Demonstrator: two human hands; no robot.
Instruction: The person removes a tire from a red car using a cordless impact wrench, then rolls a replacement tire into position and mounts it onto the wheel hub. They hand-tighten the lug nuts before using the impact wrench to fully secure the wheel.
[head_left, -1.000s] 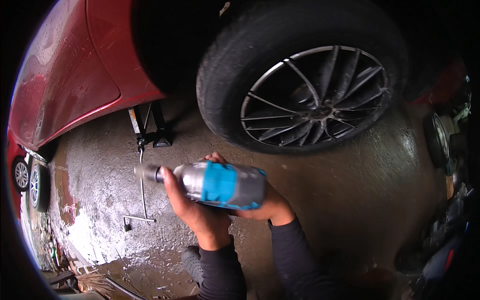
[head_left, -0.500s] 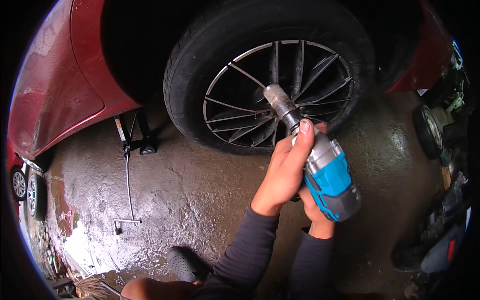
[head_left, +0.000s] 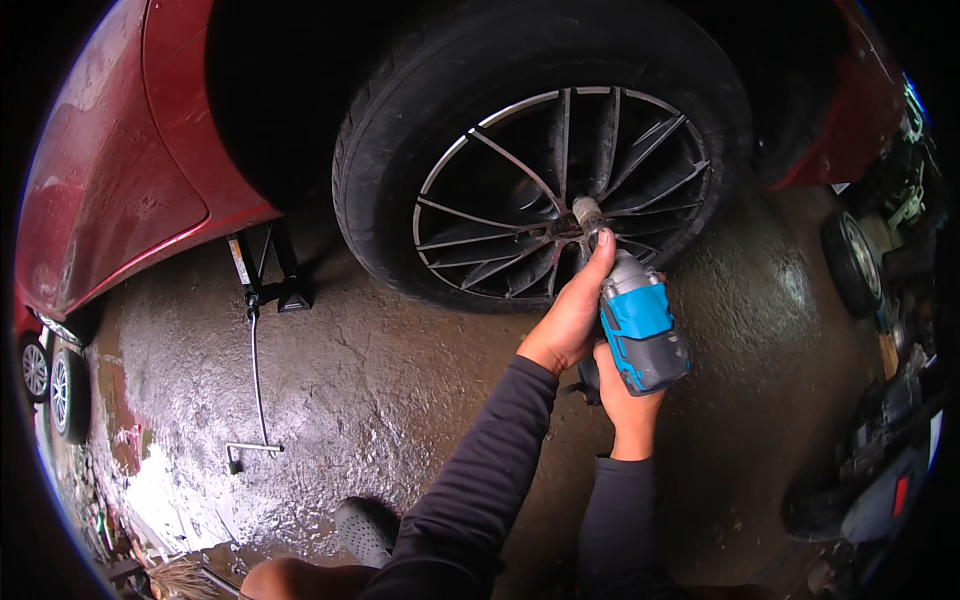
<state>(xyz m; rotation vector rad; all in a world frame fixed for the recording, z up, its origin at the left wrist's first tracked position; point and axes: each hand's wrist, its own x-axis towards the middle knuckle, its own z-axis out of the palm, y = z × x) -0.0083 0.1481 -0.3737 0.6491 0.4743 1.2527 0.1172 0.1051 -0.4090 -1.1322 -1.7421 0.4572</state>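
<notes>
Both of my hands hold a blue and black cordless impact wrench (head_left: 640, 325) in front of a car wheel (head_left: 470, 240). Its socket (head_left: 588, 212) points at the hub in the middle of the dark multi-spoke rim; whether it sits on a lug nut I cannot tell. My left hand (head_left: 578, 315) is wrapped around the silver nose of the tool, thumb lying along the top. Lower down, my right hand (head_left: 625, 400) grips the handle under the body, its fingers mostly hidden by the tool. The tyre is mounted on a red car (head_left: 130, 170).
A scissor jack (head_left: 270, 270) stands under the car's sill, with a long crank rod (head_left: 258, 370) reaching down to the wet floor (head_left: 340, 380). Loose wheels lean at the far left (head_left: 68, 395) and at the right (head_left: 853, 262). Car parts (head_left: 890, 430) crowd the right edge.
The impact wrench and both hands have moved forward toward the wheel, bringing the socket near the hub. The wheel appears slightly turned and shifted right in view.
</notes>
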